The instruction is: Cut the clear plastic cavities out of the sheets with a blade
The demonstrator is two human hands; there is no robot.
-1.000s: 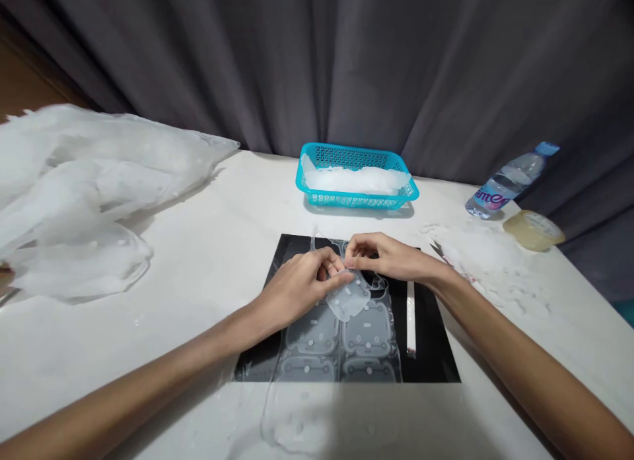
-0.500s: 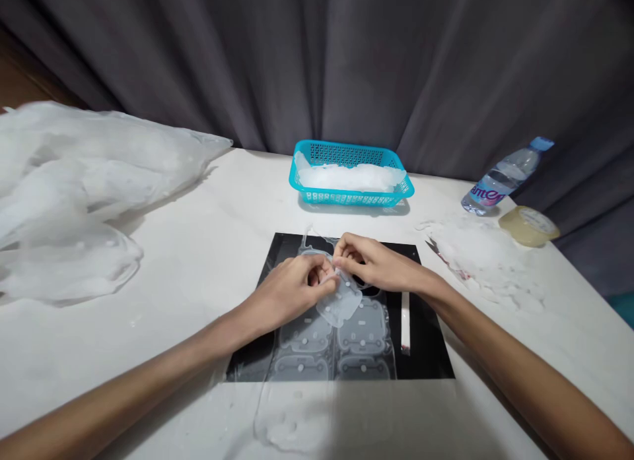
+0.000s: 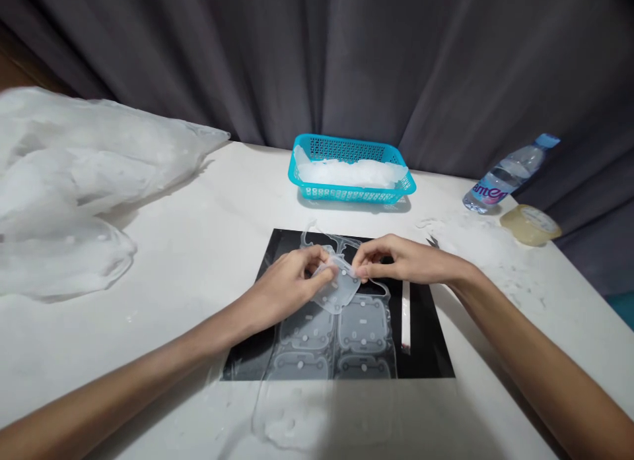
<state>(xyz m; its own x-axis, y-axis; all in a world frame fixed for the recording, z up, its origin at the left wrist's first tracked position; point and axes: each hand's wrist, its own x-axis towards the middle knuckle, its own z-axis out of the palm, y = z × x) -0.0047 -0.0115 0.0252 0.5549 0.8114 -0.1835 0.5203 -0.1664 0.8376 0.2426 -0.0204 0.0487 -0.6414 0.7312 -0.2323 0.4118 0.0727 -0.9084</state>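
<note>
A translucent, rounded-square silicone-like piece (image 3: pixel 338 292) is held up between both hands. My left hand (image 3: pixel 300 275) pinches its upper left side, thumb in front. At its upper right edge my right hand (image 3: pixel 384 259) is closed, thumb and finger pinching the rim. Underneath lies a clear sheet (image 3: pixel 363 323) of similar rounded pieces, partly on a black mat (image 3: pixel 428 341) and running over its near edge onto the table. Thin clear strips show at the sheet's far end, where one frame looks bare.
A white strip (image 3: pixel 406 318) lies on the mat's right. Behind stands a blue basket (image 3: pixel 351 195) holding translucent pieces. Plastic bags (image 3: pixel 99 163) fill the left. At right are a water bottle (image 3: pixel 508 176), a tape roll (image 3: pixel 529 225) and a pile of clear scraps (image 3: pixel 475 249).
My right hand has shifted right, away from my left hand, and now grips the piece's right rim. The piece has turned and risen slightly. The view has shifted a little.
</note>
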